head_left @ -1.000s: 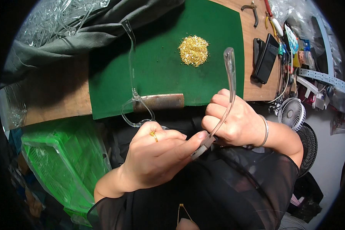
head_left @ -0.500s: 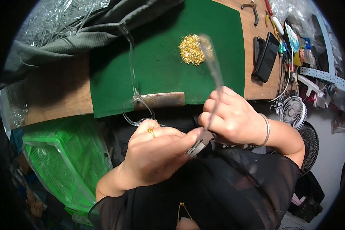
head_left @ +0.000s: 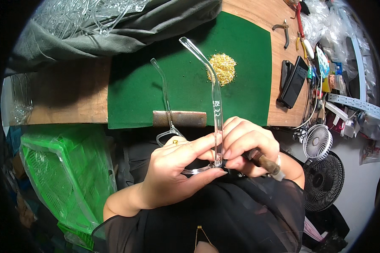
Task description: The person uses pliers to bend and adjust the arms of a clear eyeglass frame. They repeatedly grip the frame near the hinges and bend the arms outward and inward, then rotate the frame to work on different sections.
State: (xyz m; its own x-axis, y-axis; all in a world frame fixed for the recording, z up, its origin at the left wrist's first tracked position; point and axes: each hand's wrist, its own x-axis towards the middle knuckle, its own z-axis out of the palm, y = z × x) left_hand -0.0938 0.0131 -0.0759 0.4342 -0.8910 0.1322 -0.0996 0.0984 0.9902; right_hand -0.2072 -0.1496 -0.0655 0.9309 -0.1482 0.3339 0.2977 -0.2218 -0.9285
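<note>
My left hand (head_left: 173, 166) grips a clear plastic eyeglass frame (head_left: 197, 170) near one hinge, thumb below and fingers above. Both temples extend away from me: the nearer-right temple (head_left: 215, 90) rises beside my fingers, and the other temple (head_left: 164, 90) reaches over the green mat. My right hand (head_left: 251, 147) is closed, its fingertips at the hinge end of the right temple. A tool with a brown handle and pale end (head_left: 268, 165) lies in its grasp; the working tip is hidden. Beyond the hands, a heap of tiny gold-coloured metal pieces (head_left: 222, 69) rests on the mat.
A ridged metal strip (head_left: 179, 119) lines the near edge of the green mat (head_left: 131, 92). Grey cloth with clear frames (head_left: 88, 21) lies far left; a green crate (head_left: 67, 177) stands below. Right are a phone (head_left: 294, 82), pliers (head_left: 285, 33) and fans (head_left: 318, 142).
The eyeglass frame has turned, its right temple swinging left from over the gold heap. My right hand has rolled over, and the brown handle now shows. The view has shifted slightly.
</note>
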